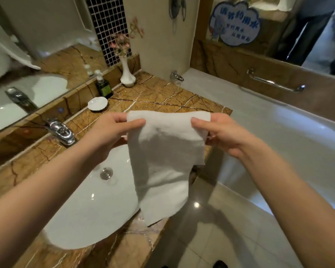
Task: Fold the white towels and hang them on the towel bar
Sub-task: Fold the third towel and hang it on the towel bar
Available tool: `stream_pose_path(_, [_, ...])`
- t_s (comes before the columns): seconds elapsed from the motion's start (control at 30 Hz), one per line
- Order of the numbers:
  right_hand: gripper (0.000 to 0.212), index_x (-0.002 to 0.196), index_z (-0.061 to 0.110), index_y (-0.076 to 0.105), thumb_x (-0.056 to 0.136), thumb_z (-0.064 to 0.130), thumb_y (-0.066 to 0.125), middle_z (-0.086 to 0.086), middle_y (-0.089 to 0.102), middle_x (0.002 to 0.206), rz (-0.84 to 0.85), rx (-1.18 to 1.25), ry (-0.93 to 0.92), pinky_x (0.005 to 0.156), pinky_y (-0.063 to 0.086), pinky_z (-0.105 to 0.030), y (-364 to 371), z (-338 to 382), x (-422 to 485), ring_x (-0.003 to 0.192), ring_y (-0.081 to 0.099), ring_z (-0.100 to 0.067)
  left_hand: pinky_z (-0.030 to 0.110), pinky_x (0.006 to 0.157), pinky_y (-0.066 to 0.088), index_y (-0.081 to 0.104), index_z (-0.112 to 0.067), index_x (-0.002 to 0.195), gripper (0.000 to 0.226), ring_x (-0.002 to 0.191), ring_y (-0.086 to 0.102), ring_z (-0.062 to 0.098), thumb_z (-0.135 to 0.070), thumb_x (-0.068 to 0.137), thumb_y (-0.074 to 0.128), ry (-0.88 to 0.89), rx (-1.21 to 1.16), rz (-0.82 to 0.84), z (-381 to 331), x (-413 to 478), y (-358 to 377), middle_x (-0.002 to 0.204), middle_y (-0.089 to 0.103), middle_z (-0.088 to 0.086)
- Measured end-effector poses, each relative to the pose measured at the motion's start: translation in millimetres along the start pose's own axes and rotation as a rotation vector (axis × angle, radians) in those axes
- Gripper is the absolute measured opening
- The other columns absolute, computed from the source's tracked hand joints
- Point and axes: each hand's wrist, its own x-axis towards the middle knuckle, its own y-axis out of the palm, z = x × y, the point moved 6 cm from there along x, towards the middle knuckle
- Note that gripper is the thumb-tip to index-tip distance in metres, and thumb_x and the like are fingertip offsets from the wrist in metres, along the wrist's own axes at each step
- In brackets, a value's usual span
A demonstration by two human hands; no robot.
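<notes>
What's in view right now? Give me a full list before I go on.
towel: 1, white, held up over the sink edge
sink: 1, white, set in the counter
counter: 1, brown marble, left
tap: 1, chrome, behind the sink
dish: 1, white, on the counter
bottle: 1, dark green, by the mirror
vase: 1, white with pink flowers, counter corner
bathtub: 1, white, right
grab bar: 1, chrome, wall above the bathtub
sign: 1, blue, wall
hands: left hand and right hand, each pinching a top corner of the towel
</notes>
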Motion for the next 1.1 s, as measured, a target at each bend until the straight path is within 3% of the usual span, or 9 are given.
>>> stream_pose_path(0.13, [0.032, 0.09, 0.017, 0.07, 0.063, 0.002, 0.079, 0.007, 0.076, 0.083, 0.079, -0.165, -0.083, 0.053, 0.049, -0.011, 7.3, 37.2, 5.6, 0.075, 0.07, -0.004, 0.018, 0.051, 0.051, 0.075, -0.016, 0.067, 0.015, 0.058, 0.064, 0.005, -0.031, 0.063, 0.076, 0.037, -0.036, -0.1, -32.7, -8.7, -16.0, 0.066, 0.07, -0.003])
stream_pose_path(0.3, [0.027, 0.086, 0.021, 0.07, 0.074, -0.003, 0.074, 0.013, 0.072, 0.073, 0.021, -0.32, -0.232, 0.059, 0.05, -0.01, 23.5, 72.2, 22.6, 0.07, 0.067, 0.003, 0.024, 0.056, 0.054, 0.076, -0.016, 0.073, 0.026, 0.067, 0.069, 0.012, -0.036, 0.056, 0.077, 0.075, 0.0, -0.234, -56.8, -25.0, -41.5, 0.078, 0.075, 0.002])
stream_pose_path(0.4, [0.034, 0.102, 0.018, 0.068, 0.079, -0.007, 0.067, 0.013, 0.068, 0.078, 0.018, -0.368, -0.325, 0.055, 0.047, -0.008, 40.8, 93.6, 32.2, 0.066, 0.064, 0.006, 0.022, 0.056, 0.053, 0.076, -0.021, 0.075, 0.021, 0.07, 0.071, 0.008, -0.031, 0.056, 0.078, 0.118, 0.068, -0.262, -72.4, -39.9, -54.8, 0.08, 0.075, -0.002])
stream_pose_path(0.53, [0.04, 0.113, 0.009, 0.066, 0.08, -0.013, 0.061, 0.007, 0.067, 0.087, 0.054, -0.408, -0.443, 0.068, 0.054, -0.015, 66.3, 124.1, 44.5, 0.079, 0.062, -0.003, 0.013, 0.053, 0.05, 0.076, -0.025, 0.075, 0.017, 0.064, 0.069, 0.005, -0.015, 0.063, 0.081, 0.246, 0.228, -0.292, -98.0, -60.2, -71.5, 0.074, 0.075, -0.002])
stream_pose_path(0.7, [0.036, 0.116, 0.007, 0.064, 0.084, -0.009, 0.058, -0.006, 0.068, 0.099, 0.138, -0.492, -0.581, 0.076, 0.053, -0.028, 97.8, 163.6, 62.1, 0.087, 0.063, -0.014, 0.045, 0.072, 0.058, 0.076, -0.01, 0.087, 0.01, 0.073, 0.07, 0.024, -0.011, 0.077, 0.075, 0.343, 0.541, -0.64, -123.5, -82.8, -99.8, 0.078, 0.074, 0.009])
stream_pose_path(0.8, [0.03, 0.106, 0.014, 0.067, 0.084, -0.005, 0.059, 0.007, 0.065, 0.082, 0.203, -0.556, -0.632, 0.062, 0.046, -0.016, 116.9, 186.2, 75.3, 0.071, 0.058, -0.004, 0.048, 0.069, 0.055, 0.076, -0.008, 0.085, 0.012, 0.066, 0.064, 0.021, -0.015, 0.076, 0.077, 0.34, 0.568, -0.756, -135.3, -95.0, -109.8, 0.075, 0.073, 0.015])
stream_pose_path(0.93, [0.004, 0.085, 0.008, 0.069, 0.085, 0.01, 0.066, -0.005, 0.067, 0.073, 0.336, -0.628, -0.632, 0.063, 0.048, -0.029, 145.8, 211.5, 92.3, 0.065, 0.057, -0.012, 0.031, 0.056, 0.055, 0.072, 0.001, 0.076, 0.027, 0.058, 0.063, 0.018, -0.025, 0.071, 0.079, 0.265, 0.369, -0.9, -146.1, -120.2, -126.8, 0.073, 0.067, 0.026])
stream_pose_path(0.97, [0.014, 0.087, 0.0, 0.069, 0.086, 0.014, 0.066, -0.013, 0.068, 0.078, 0.376, -0.623, -0.631, 0.064, 0.047, -0.031, 154.4, 216.7, 94.4, 0.067, 0.058, -0.016, 0.026, 0.054, 0.055, 0.071, 0.002, 0.076, 0.029, 0.058, 0.064, 0.016, -0.026, 0.071, 0.079, 0.238, 0.303, -0.938, -147.8, -127.8, -130.3, 0.075, 0.067, 0.027])
stream_pose_path(1.1, [0.007, 0.089, 0.017, 0.072, 0.088, 0.019, 0.065, -0.006, 0.073, 0.089, 0.617, -0.576, -0.645, 0.064, 0.053, -0.021, 195.9, 235.4, 88.6, 0.078, 0.067, -0.014, 0.015, 0.05, 0.051, 0.075, -0.019, 0.072, 0.015, 0.058, 0.067, 0.006, -0.032, 0.067, 0.08, 0.182, 0.172, -1.117, -156.0, -163.8, -143.0, 0.066, 0.072, 0.0])
